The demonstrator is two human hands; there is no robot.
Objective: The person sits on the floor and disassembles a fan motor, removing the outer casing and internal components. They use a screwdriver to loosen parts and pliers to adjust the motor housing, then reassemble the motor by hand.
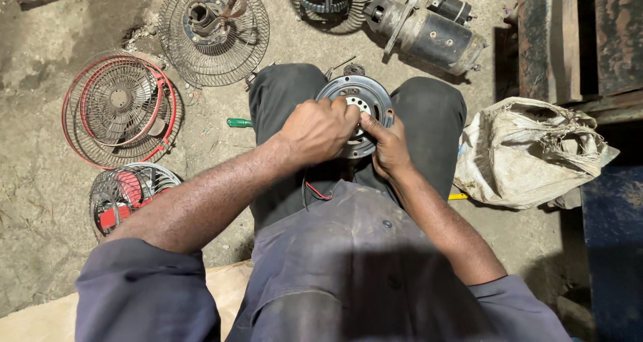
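The fan motor [358, 104], judged heavy and rigid, was gripped at its rim by left hand [320, 129] and right hand [387, 148], both closed.

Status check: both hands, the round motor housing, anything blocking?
Left hand and right hand both grip round grey motor housing over the knees. Red wire hangs below. Nothing blocking; fan guards lie apart on floor.

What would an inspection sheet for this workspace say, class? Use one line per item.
Surface: bare dirt floor.
Job's things: round grey fan motor housing resting on the person's lap.
Clutter: wire fan guards, a starter motor, green-handled screwdriver, crumpled woven sack.
Hands: left hand and right hand both grip the housing.
Cables: red and black wires hang below the housing.
Surroundings: rusty metal frame on the right.
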